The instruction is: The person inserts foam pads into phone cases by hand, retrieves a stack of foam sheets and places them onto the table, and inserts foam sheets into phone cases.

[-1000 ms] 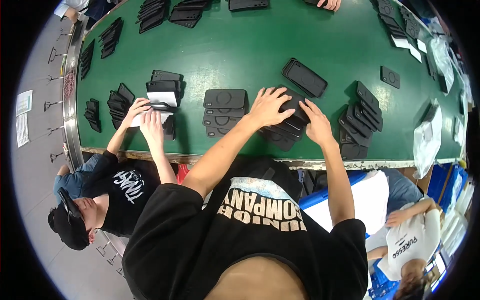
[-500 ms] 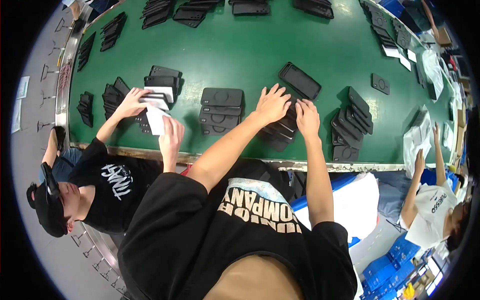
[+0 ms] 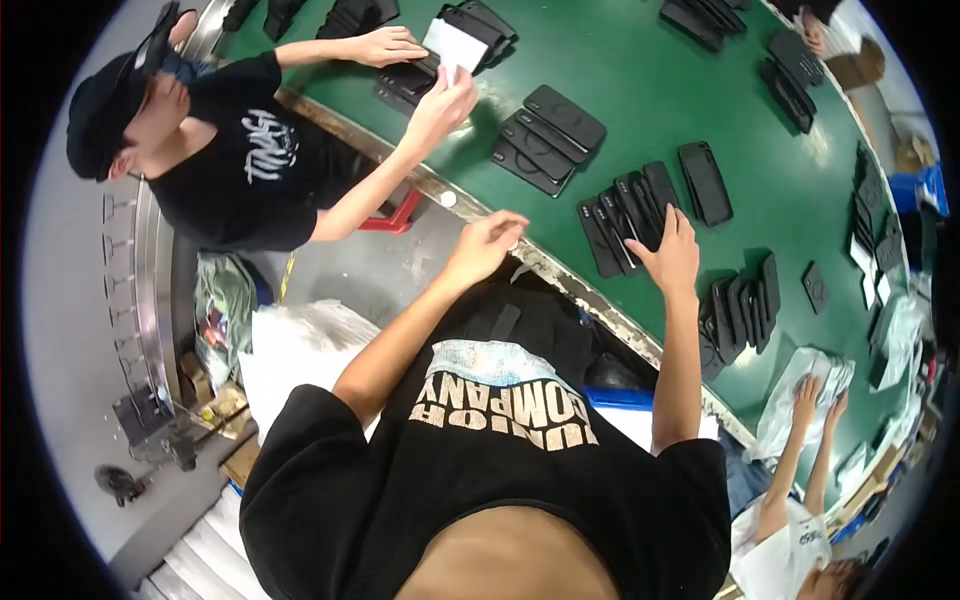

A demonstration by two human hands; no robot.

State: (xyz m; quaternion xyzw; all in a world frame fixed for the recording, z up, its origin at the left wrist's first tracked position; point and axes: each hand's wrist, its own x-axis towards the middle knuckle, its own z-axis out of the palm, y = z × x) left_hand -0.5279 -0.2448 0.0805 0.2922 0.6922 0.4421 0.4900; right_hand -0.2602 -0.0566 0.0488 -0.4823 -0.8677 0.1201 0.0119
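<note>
Below my right hand (image 3: 672, 252) lies a leaning row of black phone cases (image 3: 612, 222), some with pale edges between them. The thumb and fingers of that hand are spread and touch the row's right end; I see no single case lifted. My left hand (image 3: 488, 245) is off the cases, over the near table edge. Its fingers are loosely bent, a little apart from the thumb, with nothing visible in them. Just beyond the row lies one black tray-like case (image 3: 705, 184), its hollow side up. A fanned stack of black cases (image 3: 550, 138) rests to the left.
More black cases (image 3: 740, 308) stand in a row on the right, and a single case (image 3: 816, 288) lies farther right on the green table (image 3: 640, 95). At left, a co-worker's hand (image 3: 442, 105) holds a white card (image 3: 455, 48). Another person handles a clear bag (image 3: 800, 400).
The view has turned, shifting the table rightward. My left hand has come away from the cases to the table edge. My right hand stays at the row, its fingers now wider apart.
</note>
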